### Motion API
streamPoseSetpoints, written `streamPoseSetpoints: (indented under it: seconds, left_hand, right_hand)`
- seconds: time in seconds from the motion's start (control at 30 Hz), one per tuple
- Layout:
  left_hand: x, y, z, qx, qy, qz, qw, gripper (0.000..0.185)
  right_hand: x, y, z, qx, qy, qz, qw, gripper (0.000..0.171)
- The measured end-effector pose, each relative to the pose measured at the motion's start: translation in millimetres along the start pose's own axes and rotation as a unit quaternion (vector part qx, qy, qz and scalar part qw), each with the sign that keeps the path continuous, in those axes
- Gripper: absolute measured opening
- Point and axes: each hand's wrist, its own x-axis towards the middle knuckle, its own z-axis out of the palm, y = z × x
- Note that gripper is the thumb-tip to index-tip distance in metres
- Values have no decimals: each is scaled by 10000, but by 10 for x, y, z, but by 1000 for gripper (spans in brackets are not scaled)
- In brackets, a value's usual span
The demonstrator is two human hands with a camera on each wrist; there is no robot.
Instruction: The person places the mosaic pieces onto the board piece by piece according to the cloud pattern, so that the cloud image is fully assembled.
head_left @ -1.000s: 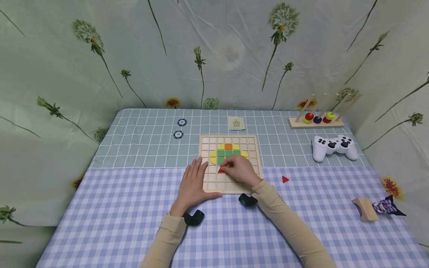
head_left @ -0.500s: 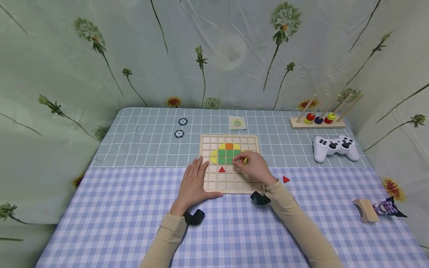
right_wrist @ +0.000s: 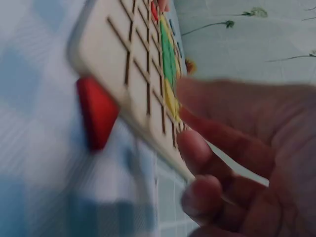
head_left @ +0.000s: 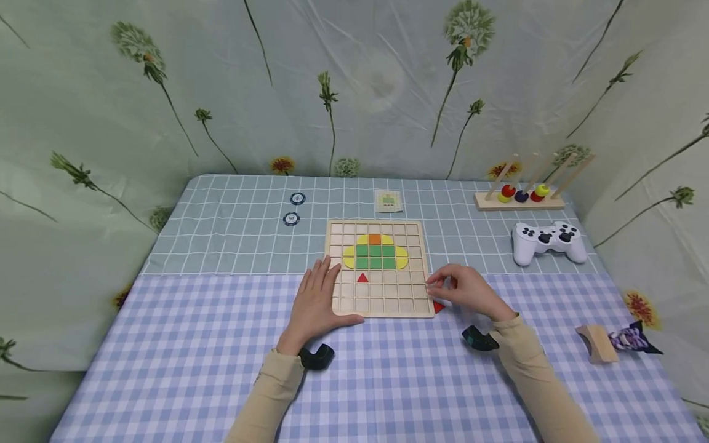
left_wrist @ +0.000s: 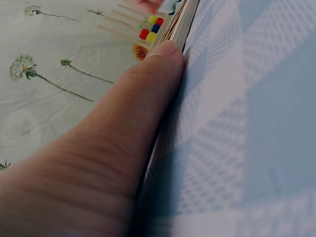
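Note:
A wooden grid board (head_left: pixel 382 298) lies mid-table with a yellow, green and orange tile figure (head_left: pixel 375 252) and one red triangle (head_left: pixel 362 278) set in it. My left hand (head_left: pixel 317 296) lies flat on the board's front left corner. In the left wrist view its thumb (left_wrist: pixel 143 98) runs along the board's edge (left_wrist: pixel 180 22). My right hand (head_left: pixel 453 287) hovers just off the board's right edge, fingers loosely curled, and I see nothing in it. A second red triangle (head_left: pixel 438 306) lies on the cloth by the board's front right corner, below those fingers (right_wrist: pixel 207 148); the right wrist view shows this triangle (right_wrist: pixel 96 118) too.
A white game controller (head_left: pixel 545 241) and a peg rack with coloured beads (head_left: pixel 520 195) stand at the back right. Two chips (head_left: pixel 290 219) and a pattern card (head_left: pixel 389 201) lie behind the board. A wooden arch block (head_left: pixel 597 344) and a purple cloth piece (head_left: pixel 631 339) lie front right.
My right hand left the red triangle on the board, passed over the tile figure, then drew back off the right edge. A red triangle now lies nearer the board's corner. The left hand stayed put.

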Motion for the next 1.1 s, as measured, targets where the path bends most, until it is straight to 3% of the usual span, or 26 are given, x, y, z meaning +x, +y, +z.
streamPoseSetpoints:
  seconds: [0.13,0.33,1.1]
  left_hand:
    - [0,-7,1,10,-29,-23,10000,114]
    - [-2,-10,-5,31,-61,-58,10000,114]
    - [-3,-5,26,52,-18,-27,10000,114]
  right_hand:
    - [-102,81,-26,-87,-311,-186,9993,24]
    - [-159,128,-13,-303,-380,-147,9987,29]
    - [-173,161,-5,-752,-60,228,9969,15]
